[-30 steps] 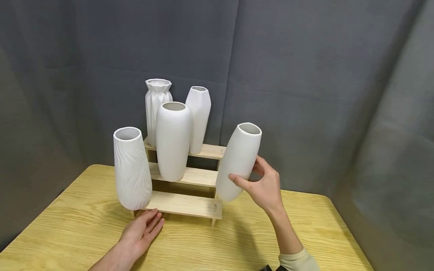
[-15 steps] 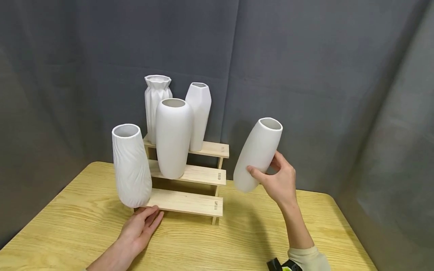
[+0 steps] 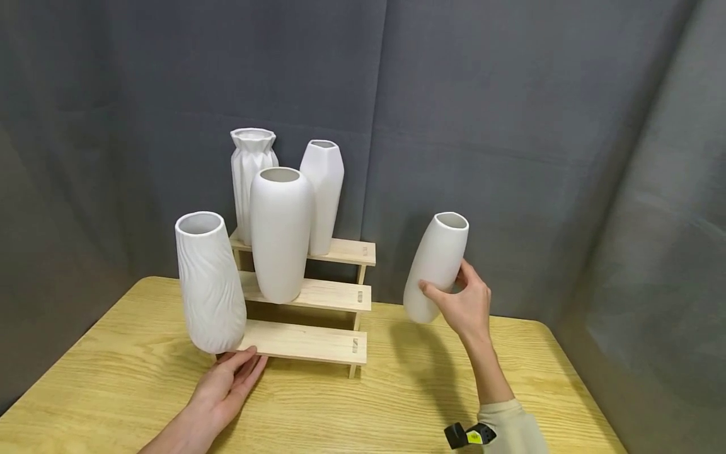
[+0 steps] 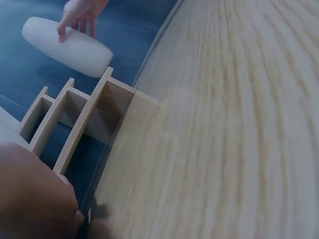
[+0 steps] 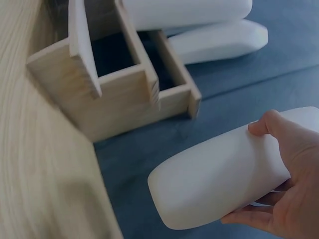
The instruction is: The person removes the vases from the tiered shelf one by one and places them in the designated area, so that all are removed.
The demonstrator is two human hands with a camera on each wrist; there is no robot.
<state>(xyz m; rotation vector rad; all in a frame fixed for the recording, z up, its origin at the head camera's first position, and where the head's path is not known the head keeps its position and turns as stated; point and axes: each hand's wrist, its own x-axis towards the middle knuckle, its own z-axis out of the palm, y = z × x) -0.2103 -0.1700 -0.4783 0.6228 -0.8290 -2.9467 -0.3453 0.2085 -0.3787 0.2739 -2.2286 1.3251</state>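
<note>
I have the right hand gripping a white vase, raised and tilted; the left hand, fingers fairly straight, touches the rack just beyond it. I judge this carrying; setting down would call for uprighting.

White vases, yellow grained table

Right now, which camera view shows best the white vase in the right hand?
The head view, because the vase shows from open mouth to lower end. The right wrist view is closer, but the frame's edge cuts the vase; the left wrist view shows its side, without the opening.
</note>
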